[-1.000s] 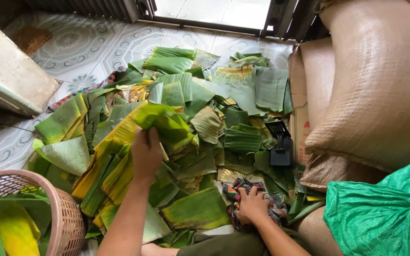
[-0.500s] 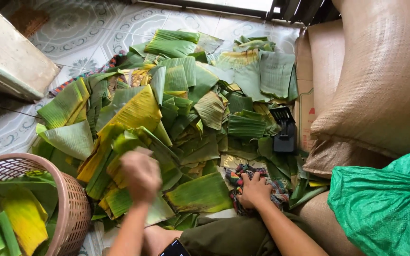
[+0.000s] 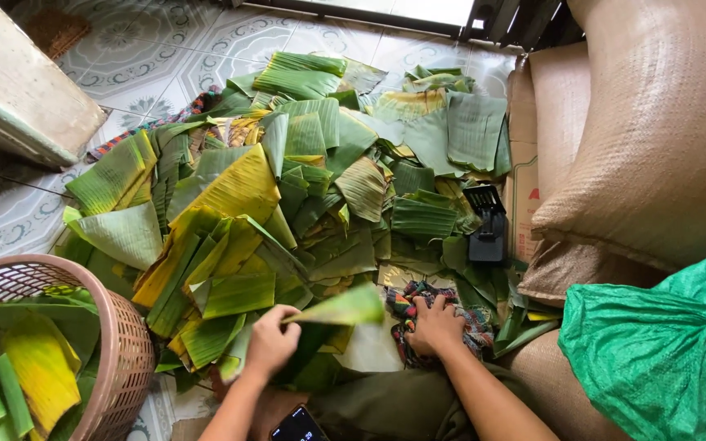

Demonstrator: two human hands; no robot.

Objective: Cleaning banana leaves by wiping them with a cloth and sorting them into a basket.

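My left hand (image 3: 270,343) grips a green banana leaf piece (image 3: 341,308), lifted off the big heap of cut banana leaves (image 3: 288,188) spread over the floor in front of me. My right hand (image 3: 435,327) rests palm down on a multicoloured cloth (image 3: 414,304) lying at the near edge of the heap. The leaf tip points right, toward that cloth.
A pink woven basket (image 3: 128,351) with green and yellow leaves stands at the lower left. Brown burlap sacks (image 3: 655,147) and a green woven sack (image 3: 663,351) fill the right side. A black tool (image 3: 488,224) lies on the leaves. A phone (image 3: 297,425) rests on my lap.
My left hand has drawn back from the middle of the heap toward me, now holding a leaf piece. My right hand stays on the cloth.
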